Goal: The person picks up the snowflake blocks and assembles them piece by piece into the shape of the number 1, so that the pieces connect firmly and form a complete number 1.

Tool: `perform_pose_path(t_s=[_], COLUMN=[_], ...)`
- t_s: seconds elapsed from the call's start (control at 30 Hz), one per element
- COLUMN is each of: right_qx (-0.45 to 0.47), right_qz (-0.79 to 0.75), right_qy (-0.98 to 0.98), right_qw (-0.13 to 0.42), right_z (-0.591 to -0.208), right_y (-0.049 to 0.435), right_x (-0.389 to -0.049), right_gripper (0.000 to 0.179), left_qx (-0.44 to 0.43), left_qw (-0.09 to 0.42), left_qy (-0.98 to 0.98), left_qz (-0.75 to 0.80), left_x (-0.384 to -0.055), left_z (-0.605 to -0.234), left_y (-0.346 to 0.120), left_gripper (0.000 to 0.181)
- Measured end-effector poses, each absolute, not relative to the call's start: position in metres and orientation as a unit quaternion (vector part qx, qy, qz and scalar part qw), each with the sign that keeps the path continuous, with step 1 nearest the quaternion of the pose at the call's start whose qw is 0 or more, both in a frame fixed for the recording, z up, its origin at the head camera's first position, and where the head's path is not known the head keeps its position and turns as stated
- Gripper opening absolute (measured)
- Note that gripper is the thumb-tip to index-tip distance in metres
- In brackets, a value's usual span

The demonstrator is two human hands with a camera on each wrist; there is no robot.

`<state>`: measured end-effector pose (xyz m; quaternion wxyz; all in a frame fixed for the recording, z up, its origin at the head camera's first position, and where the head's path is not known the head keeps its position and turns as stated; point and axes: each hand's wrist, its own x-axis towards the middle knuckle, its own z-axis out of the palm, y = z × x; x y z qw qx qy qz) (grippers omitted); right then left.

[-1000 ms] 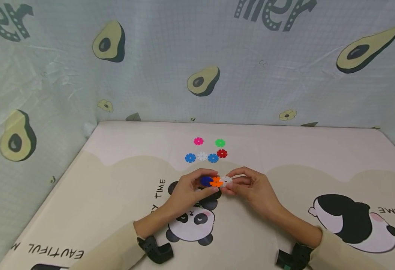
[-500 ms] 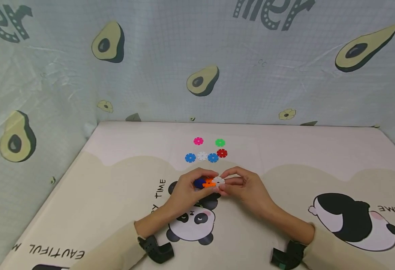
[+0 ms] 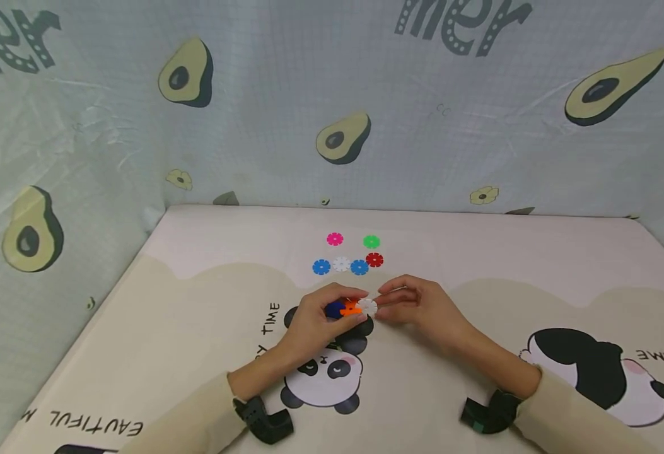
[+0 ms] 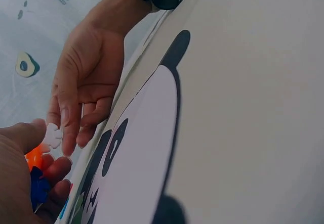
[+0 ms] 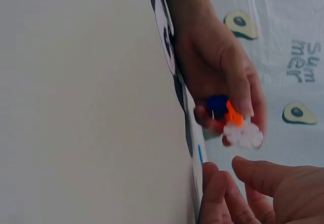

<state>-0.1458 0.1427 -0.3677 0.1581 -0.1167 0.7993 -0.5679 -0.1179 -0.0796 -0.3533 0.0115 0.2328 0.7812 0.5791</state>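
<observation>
Plastic-looking snowflake discs (image 3: pixel 351 308), likely light and stiff, sit pinched in the left hand (image 3: pixel 311 318), their white rim (image 3: pixel 372 308) suiting the relaxed, empty right hand (image 3: pixel 422 309).

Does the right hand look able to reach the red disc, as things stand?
Probably yes: the right hand seems to hold nothing, and nothing visible stands between it and the red disc.

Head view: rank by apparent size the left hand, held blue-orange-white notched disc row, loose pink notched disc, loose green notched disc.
Left hand
Blue-orange-white disc row
Pink disc, green disc: alike, unranked
</observation>
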Motion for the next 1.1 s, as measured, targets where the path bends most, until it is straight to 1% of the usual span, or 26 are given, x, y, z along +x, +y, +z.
perform_pose_path(t_s=[0.17, 0.5, 0.9, 1.1], right_qx=[-0.099, -0.104, -0.120, -0.132], right_qz=[-0.567, -0.564, -0.490, -0.456], right_qy=[0.807, 0.816, 0.863, 0.880], right_qw=[0.131, 0.066, 0.035, 0.022], right_z=[-0.368, -0.372, -0.371, -0.373], right_y=[0.149, 0.150, 0.141, 0.137], right_x=[-0.160, -0.191, -0.213, -0.220], right_gripper=[0.032, 0.029, 0.027, 0.029], left_qx=[0.232, 0.246, 0.263, 0.260], left_qw=[0.013, 0.005, -0.005, 0.004], left_qy=[0.783, 0.778, 0.777, 0.780], left_qz=[0.578, 0.578, 0.572, 0.570], left_x=[-0.118, -0.119, -0.121, -0.120], left_z=[-0.354, -0.355, -0.358, -0.356], left_y=[-0.080, -0.080, -0.081, -0.080], left_gripper=[0.031, 0.029, 0.029, 0.028])
